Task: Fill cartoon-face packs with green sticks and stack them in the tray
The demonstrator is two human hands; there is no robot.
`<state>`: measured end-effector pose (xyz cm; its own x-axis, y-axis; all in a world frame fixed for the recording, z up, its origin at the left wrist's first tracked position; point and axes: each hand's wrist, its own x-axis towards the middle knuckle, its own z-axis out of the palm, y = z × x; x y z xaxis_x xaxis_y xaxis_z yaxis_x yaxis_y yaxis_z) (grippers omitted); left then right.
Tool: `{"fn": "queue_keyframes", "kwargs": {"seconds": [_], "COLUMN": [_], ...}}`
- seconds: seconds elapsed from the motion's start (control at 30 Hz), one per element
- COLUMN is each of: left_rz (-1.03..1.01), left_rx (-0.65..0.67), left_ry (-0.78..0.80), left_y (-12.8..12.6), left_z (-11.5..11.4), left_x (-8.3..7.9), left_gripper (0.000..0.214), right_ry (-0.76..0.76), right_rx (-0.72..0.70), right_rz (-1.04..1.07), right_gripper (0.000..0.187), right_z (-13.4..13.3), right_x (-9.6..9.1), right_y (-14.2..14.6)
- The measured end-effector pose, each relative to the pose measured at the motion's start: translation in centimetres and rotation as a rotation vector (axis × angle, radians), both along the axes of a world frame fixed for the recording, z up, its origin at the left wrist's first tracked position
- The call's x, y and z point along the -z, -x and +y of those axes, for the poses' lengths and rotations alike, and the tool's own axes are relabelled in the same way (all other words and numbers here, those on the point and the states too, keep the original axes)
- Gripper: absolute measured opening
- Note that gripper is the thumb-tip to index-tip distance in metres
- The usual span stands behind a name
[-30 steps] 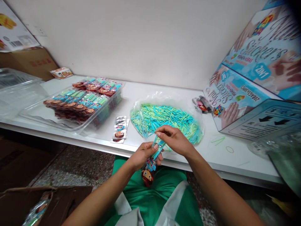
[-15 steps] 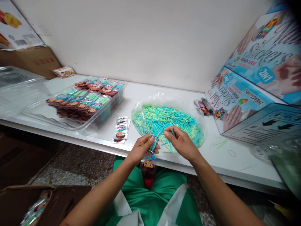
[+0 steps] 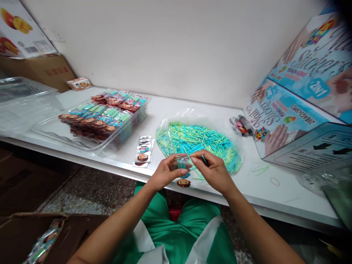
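My left hand (image 3: pixel 166 174) is closed round a small clear packet (image 3: pixel 182 165), thumb in front and fingers behind. Blue-green sticks show inside the packet, and a printed cartoon head with brown hair hangs at its lower end. My right hand (image 3: pixel 213 170) has thumb and forefinger pinched at the packet's upper right corner. A dark teal stick (image 3: pixel 205 160) pokes out of the curled fingers of that hand. Just beyond both hands lies a clear plastic bag (image 3: pixel 180 118) spread open, heaped with thin green and blue sticks (image 3: pixel 196 137).
Left of the bag lie printed cartoon cards (image 3: pixel 143 149). Farther left, a clear tray (image 3: pixel 110 145) holds stacked filled packets (image 3: pixel 96 117). Large blue boxes (image 3: pixel 286 110) stand at right, near a rubber band (image 3: pixel 274 181) and loose green sticks (image 3: pixel 260 170). An open carton (image 3: pixel 71 227) sits lower left.
The packet has risen and turned more upright in my left hand. My right hand has come over to its top edge, still with the teal stick. The view has shifted slightly.
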<state>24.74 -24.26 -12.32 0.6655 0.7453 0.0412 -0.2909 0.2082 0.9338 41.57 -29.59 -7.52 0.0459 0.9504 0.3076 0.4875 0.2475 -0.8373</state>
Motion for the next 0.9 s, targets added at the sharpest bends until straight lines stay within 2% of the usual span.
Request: {"fn": "queue_keyframes", "kwargs": {"seconds": [0.13,0.37,0.5,0.6,0.67,0.73,0.83,0.9], "left_rz": [0.006,0.014,0.041,0.108,0.143,0.186,0.324,0.448], "left_rx": [-0.006,-0.022,-0.117,-0.206,-0.314,-0.468,-0.746,-0.908], "left_ry": [-0.013,0.029,-0.028,-0.105,-0.17,-0.268,-0.559,-0.701], "left_y": [0.0,0.2,0.4,1.6,3.3,5.8,10.4,13.3], "left_z": [-0.1,-0.3,-0.4,0.2,1.4,3.5,8.2,11.8], "left_x": [-0.2,0.1,0.2,-0.3,-1.6,-3.8,-7.6,-9.4], "left_gripper": [0.046,0.045,0.031,0.03,0.036,0.041,0.034,0.036], "right_ry": [-0.061,-0.061,-0.03,-0.006,-0.003,-0.003,0.024,0.051], "right_rx": [0.022,0.035,-0.006,0.031,0.079,0.136,0.176,0.171], "right_rz": [0.058,0.121,0.129,0.152,0.173,0.196,0.225,0.246], "right_gripper": [0.014,0.012,0.011,0.013,0.015,0.018,0.021,0.022], "right_z": [0.1,0.5,0.8,0.9,1.0,1.1,1.2,1.2], "right_x": [-0.6,-1.1,-0.9,-0.9,-1.0,-0.9,-0.4,0.2], "right_y": [-0.3,-0.1,0.5,0.5,0.2,-0.2,-0.9,-1.2]}}
